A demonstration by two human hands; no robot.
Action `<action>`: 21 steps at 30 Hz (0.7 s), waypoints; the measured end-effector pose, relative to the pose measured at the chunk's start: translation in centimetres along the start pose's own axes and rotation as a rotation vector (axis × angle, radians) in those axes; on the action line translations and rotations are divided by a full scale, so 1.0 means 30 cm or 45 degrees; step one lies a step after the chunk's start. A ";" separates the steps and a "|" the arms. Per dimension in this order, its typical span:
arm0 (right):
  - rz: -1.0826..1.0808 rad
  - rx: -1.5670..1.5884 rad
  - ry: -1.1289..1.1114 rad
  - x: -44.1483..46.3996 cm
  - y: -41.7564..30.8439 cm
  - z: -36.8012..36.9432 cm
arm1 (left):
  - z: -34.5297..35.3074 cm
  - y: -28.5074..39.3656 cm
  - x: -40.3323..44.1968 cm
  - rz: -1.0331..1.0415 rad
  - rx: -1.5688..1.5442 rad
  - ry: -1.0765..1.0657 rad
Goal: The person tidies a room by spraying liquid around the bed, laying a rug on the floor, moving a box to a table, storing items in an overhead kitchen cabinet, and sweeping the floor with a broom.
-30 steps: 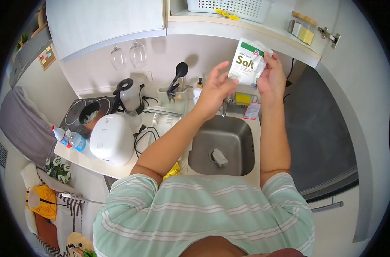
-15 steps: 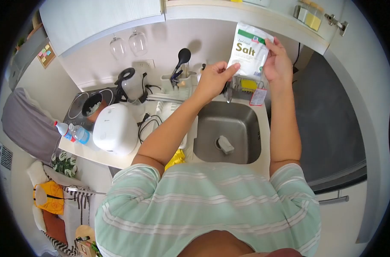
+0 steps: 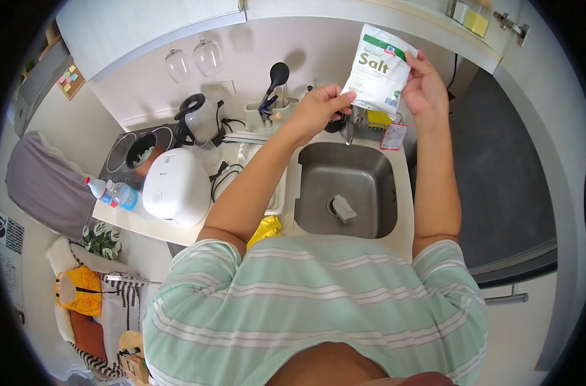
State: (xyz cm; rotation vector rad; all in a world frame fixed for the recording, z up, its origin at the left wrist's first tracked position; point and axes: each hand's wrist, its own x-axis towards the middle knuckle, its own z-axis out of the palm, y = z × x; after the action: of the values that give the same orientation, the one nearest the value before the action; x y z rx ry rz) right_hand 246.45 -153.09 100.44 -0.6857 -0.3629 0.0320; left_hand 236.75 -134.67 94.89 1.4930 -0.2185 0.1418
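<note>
A white salt packet (image 3: 376, 71) with a green band is held up above the back of the sink (image 3: 344, 174), its printed front towards me and tilted to the right. My left hand (image 3: 320, 110) pinches its lower left corner between thumb and fingers. On the other side, my right hand (image 3: 425, 87) grips the upper right edge. Behind and below the packet, a yellow sponge (image 3: 378, 119) shows in part beside the tap (image 3: 348, 132). A small white item (image 3: 344, 210) lies by the drain in the sink.
Left of the sink stand a white appliance (image 3: 177, 186), a kettle (image 3: 201, 120), a pot (image 3: 145, 156) on the hob and two bottles (image 3: 120, 195). Cabinets (image 3: 151, 29) overhang the counter; an opened cabinet holds jars (image 3: 476, 18) at upper right. Wine glasses (image 3: 207, 56) hang at the back.
The packet has tilted further clockwise, with both hands still on it. My view has shifted slightly, so the surroundings sit a little differently.
</note>
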 end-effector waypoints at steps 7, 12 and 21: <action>0.007 -0.214 -0.165 -0.141 0.065 0.112 | 0.033 0.082 0.027 0.253 -0.167 0.078; 0.008 -0.299 -0.249 -0.161 0.038 0.111 | 0.017 0.091 -0.001 0.139 -0.373 0.087; 0.416 -1.130 -0.516 -0.290 0.095 0.081 | 0.013 0.120 -0.021 0.341 -0.402 0.210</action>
State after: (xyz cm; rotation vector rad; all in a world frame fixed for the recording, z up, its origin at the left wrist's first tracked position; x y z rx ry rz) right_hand 237.73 -150.67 97.63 -1.6241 -0.6600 0.3396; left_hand 235.30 -134.76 98.25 1.1276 -0.2932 0.4246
